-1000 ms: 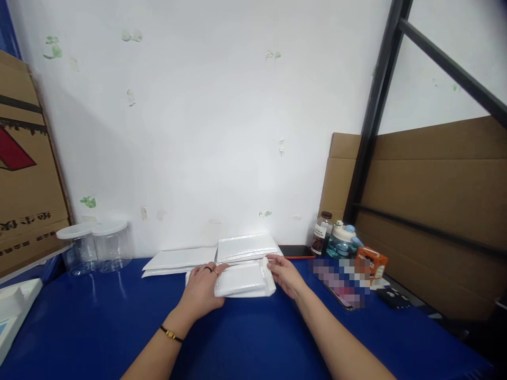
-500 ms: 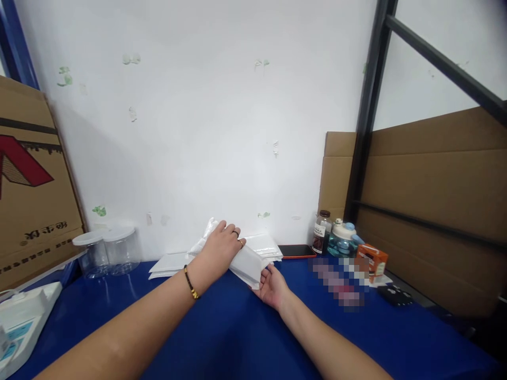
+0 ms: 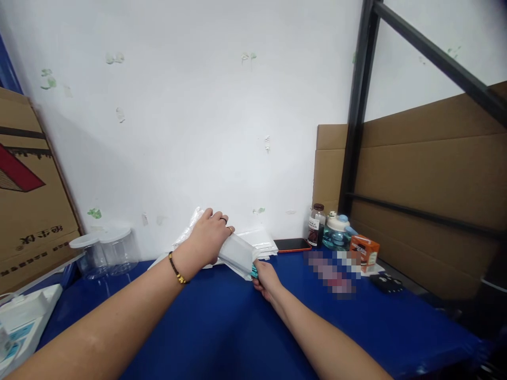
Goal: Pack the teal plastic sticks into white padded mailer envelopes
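My left hand [image 3: 208,235] is closed round the top of a white plastic packet [image 3: 237,256], which slants down to the right above the table. At its lower right end my right hand [image 3: 267,279] grips a teal thing [image 3: 254,271], only a small edge of which shows at the packet's mouth; its kind is hidden by my fingers. Just behind, flat white packets [image 3: 263,241] lie stacked against the wall, partly covered by my left hand and the held packet.
On the blue table [image 3: 222,327], two clear lidded jars [image 3: 119,256] stand left, near a white power strip [image 3: 29,322]. To the right are a phone [image 3: 293,245], a brown-capped bottle [image 3: 316,227], a blue water bottle [image 3: 336,235], an orange box [image 3: 364,250] and a black object [image 3: 386,282].
My right hand has turned and closed at the packet's end, where a teal edge now shows. My left hand keeps its hold on the packet. The view has shifted slightly.
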`<state>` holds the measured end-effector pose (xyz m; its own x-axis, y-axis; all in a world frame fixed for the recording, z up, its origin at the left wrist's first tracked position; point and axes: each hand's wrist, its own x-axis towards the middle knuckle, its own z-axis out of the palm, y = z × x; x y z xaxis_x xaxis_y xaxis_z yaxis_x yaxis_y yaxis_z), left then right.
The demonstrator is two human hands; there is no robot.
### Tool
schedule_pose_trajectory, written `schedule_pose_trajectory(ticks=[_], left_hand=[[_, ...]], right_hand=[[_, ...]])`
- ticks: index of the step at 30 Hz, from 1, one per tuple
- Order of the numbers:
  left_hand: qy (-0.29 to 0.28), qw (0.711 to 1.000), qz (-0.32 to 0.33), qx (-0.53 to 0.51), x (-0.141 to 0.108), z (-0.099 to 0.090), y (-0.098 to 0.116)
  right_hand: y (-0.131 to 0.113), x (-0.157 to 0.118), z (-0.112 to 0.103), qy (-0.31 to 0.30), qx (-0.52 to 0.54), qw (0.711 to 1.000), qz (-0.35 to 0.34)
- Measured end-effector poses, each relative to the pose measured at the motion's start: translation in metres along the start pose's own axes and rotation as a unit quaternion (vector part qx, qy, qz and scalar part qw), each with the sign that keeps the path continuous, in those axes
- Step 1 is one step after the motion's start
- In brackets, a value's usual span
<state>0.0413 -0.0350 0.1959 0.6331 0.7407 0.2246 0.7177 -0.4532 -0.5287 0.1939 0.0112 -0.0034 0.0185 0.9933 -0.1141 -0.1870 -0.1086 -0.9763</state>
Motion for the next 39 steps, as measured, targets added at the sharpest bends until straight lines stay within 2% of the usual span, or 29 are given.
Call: schedule_pose_trajectory(ticks=[3, 6, 9, 12, 17, 22, 27, 31, 34, 36, 39], left_hand=[[-0.010, 1.000, -0.021, -0.019, -0.010, 0.008, -0.011], [-0.036, 0.997, -0.054, -0.032, -0.027, 0.027, -0.024], [-0.079, 0.993, -0.084, -0.037, -0.045, 0.046, -0.036], [-0.108, 0.989, -0.091, -0.045, -0.059, 0.056, -0.042], [-0.090, 0.991, -0.095, -0.030, -0.064, 0.050, -0.047], [-0.070, 0.990, -0.114, -0.049, -0.064, 0.040, -0.051], [-0.057, 0.987, -0.147, -0.034, -0.071, 0.036, -0.066], [-0.080, 0.982, -0.165, 0.034, -0.081, 0.030, -0.085], [-0.131, 0.970, -0.199, 0.041, -0.095, 0.032, -0.102], [-0.187, 0.955, -0.231, 0.010, -0.108, 0.043, -0.114], [-0.263, 0.922, -0.274, -0.072, -0.131, 0.074, -0.125]], right_hand=[[0.002, 0.006, -0.007, 0.054, -0.139, 0.988, -0.049], [0.001, 0.013, -0.020, 0.092, -0.215, 0.969, -0.080], [-0.003, 0.018, -0.033, 0.119, -0.301, 0.938, -0.125], [-0.005, 0.019, -0.039, 0.128, -0.380, 0.903, -0.153], [-0.005, 0.014, -0.033, 0.112, -0.472, 0.860, -0.156], [-0.003, 0.007, -0.024, 0.096, -0.526, 0.832, -0.150], [0.000, 0.000, -0.017, 0.082, -0.587, 0.788, -0.167], [-0.003, -0.003, -0.017, 0.070, -0.589, 0.788, -0.165], [-0.006, -0.004, -0.019, 0.062, -0.578, 0.799, -0.155], [-0.008, -0.004, -0.021, 0.057, -0.571, 0.804, -0.155], [-0.010, -0.002, -0.026, 0.041, -0.553, 0.817, -0.160]])
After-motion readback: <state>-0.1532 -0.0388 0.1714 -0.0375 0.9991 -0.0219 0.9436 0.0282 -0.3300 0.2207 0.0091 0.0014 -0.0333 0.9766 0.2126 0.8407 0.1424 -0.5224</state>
